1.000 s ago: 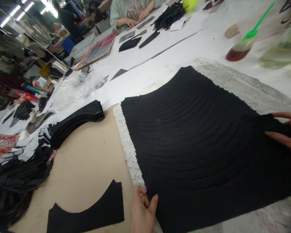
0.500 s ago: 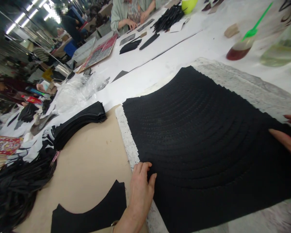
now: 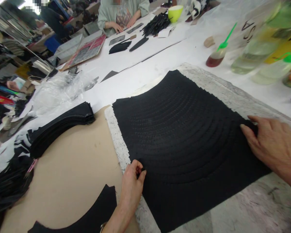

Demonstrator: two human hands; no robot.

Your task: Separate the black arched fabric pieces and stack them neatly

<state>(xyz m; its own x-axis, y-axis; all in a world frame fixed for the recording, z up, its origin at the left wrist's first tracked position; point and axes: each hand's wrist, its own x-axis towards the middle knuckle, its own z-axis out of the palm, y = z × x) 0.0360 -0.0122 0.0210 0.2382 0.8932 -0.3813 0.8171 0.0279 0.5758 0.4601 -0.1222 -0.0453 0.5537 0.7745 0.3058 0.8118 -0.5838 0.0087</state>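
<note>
A broad spread of black curved pieces (image 3: 174, 142) lies overlapped in staggered rows, like a fan, on a stained white board (image 3: 116, 136). Whether they are leather or fabric I cannot tell. My left hand (image 3: 133, 181) is closed at the left edge, thumb and fingers pinching the border of a black piece. Across the spread, my right hand (image 3: 274, 139) grips the right edge, with dark material showing between thumb and forefinger. Left of the board, a loose black curved piece (image 3: 97, 210) lies partly behind my left forearm.
A stack of curved black pieces (image 3: 63, 124) rests on tan board (image 3: 80, 168), beside black strips (image 3: 12, 191). Bottles stand at right, including a small one with dark red liquid (image 3: 215, 61). Beyond, a co-worker's hands (image 3: 117, 27) are near a yellow-green bowl (image 3: 175, 13).
My view has shifted, bringing the right hand fully into sight, now gripping the right edge. The left hand's fingers have closed into a pinch on the left edge.
</note>
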